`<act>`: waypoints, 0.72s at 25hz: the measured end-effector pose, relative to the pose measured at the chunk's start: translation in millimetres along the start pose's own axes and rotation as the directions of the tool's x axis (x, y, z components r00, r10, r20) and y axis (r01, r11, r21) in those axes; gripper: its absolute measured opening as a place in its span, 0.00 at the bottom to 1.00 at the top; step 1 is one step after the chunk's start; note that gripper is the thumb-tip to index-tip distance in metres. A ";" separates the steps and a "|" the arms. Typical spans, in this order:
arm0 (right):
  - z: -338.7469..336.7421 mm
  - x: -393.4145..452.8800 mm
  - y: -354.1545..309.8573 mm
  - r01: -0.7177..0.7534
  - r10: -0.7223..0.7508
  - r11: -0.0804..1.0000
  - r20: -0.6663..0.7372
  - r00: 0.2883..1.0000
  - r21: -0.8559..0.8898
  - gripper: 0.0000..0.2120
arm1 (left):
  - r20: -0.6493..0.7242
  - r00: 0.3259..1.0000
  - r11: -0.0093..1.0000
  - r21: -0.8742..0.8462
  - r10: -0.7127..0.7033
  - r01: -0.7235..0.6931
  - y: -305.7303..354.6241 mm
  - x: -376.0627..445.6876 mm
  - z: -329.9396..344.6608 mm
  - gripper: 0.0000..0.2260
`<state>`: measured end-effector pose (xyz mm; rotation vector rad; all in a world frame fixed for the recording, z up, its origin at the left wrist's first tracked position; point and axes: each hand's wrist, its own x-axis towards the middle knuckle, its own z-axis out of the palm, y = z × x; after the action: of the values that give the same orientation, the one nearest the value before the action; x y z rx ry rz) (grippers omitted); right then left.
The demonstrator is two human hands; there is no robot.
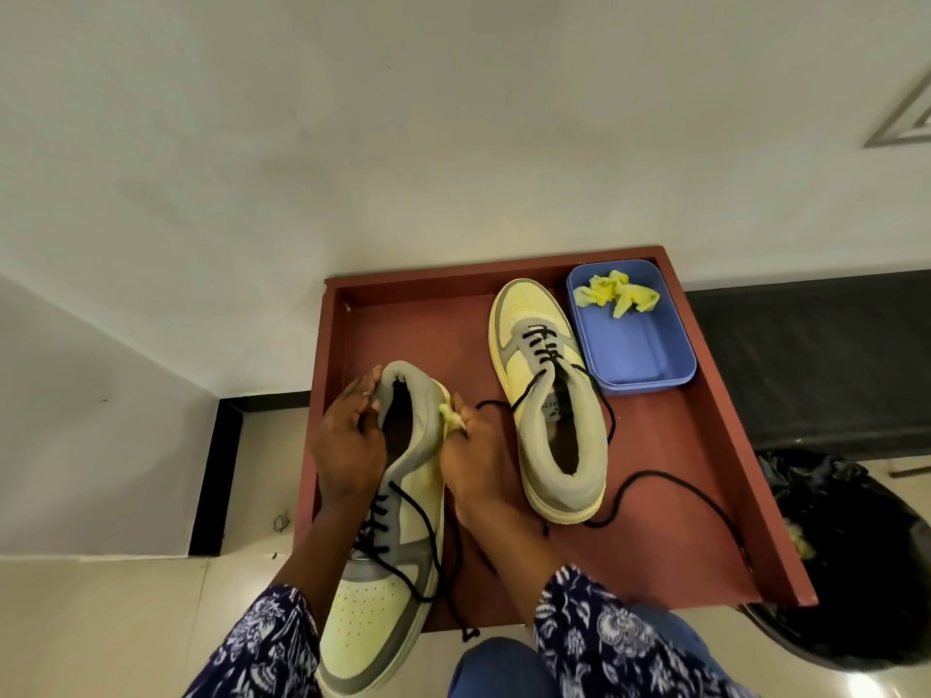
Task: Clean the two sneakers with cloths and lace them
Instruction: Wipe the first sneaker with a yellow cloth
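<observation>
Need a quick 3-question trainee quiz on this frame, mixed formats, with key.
1. True or false: the right hand pinches a yellow cloth against the held sneaker.
2. Where does the spare cloth lie? A) in the blue tub B) on the floor C) inside the second sneaker
3. Fill in: the left hand grips the held sneaker at its ____.

Key: 1 true; 2 A; 3 heel collar.

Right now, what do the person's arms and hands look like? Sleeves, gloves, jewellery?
Both hands are bare, no gloves: left hand, right hand. Each forearm is uncovered down from a dark navy sleeve with a white floral print, left sleeve and right sleeve. No watch or bracelet is visible.
</observation>
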<state>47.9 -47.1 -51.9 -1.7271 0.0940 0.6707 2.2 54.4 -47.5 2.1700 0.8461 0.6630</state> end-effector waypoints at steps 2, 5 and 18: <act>1.6 9.7 -7.3 0.034 -0.034 0.999 -0.014 0.999 0.026 0.21 | 0.003 1.000 1.000 0.002 -0.005 0.005 -0.1 0.0 0.2 0.14; 3.0 -5.3 1.5 0.126 -0.127 0.992 -0.038 0.991 -0.028 0.18 | 0.008 1.000 1.000 0.013 -0.020 0.020 -0.2 -0.1 -0.5 0.14; 13.8 -84.2 61.5 0.228 -0.230 0.942 0.021 0.973 -0.248 0.23 | 0.019 1.000 0.999 0.047 0.002 -0.003 -0.1 -0.1 0.3 0.14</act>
<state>-52.3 -75.6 -66.6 -1.9450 -0.1918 0.5183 2.3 54.3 -47.8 2.2163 0.8574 0.6288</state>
